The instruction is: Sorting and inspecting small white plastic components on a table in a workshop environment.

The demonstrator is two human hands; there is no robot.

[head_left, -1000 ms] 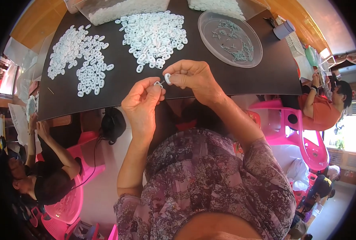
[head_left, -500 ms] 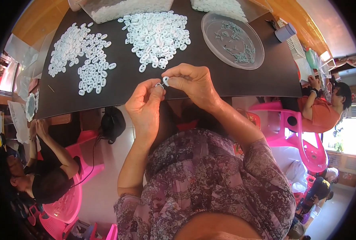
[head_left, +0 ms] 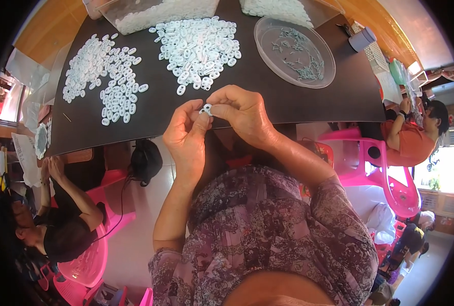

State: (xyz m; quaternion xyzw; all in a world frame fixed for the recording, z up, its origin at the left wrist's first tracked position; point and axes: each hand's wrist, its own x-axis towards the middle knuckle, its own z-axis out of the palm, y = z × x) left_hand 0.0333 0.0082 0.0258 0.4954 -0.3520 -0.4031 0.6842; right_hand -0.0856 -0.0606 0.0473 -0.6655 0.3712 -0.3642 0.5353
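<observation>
Above the near edge of the dark table, my left hand (head_left: 186, 135) pinches a small white plastic piece (head_left: 202, 111) between thumb and forefinger. My right hand (head_left: 245, 115) is closed in a pinch on a second small white plastic piece (head_left: 207, 107). The two pieces meet at the fingertips, and my fingers partly cover both. Just beyond my hands spreads a heap of white oval pieces with holes (head_left: 199, 51). Off to the left lies another pile of similar oval pieces (head_left: 120, 97).
A round clear tray (head_left: 260, 48) holding small grey-green slivers lies far right, near a lavender cup (head_left: 362, 40). Clear bins (head_left: 109, 19) of white pieces line the back. People sit at left (head_left: 69, 229) and right (head_left: 415, 137), with pink chairs (head_left: 380, 173) about.
My right hand has brought its piece down and left against the one in my left hand. Before, a small gap showed between them.
</observation>
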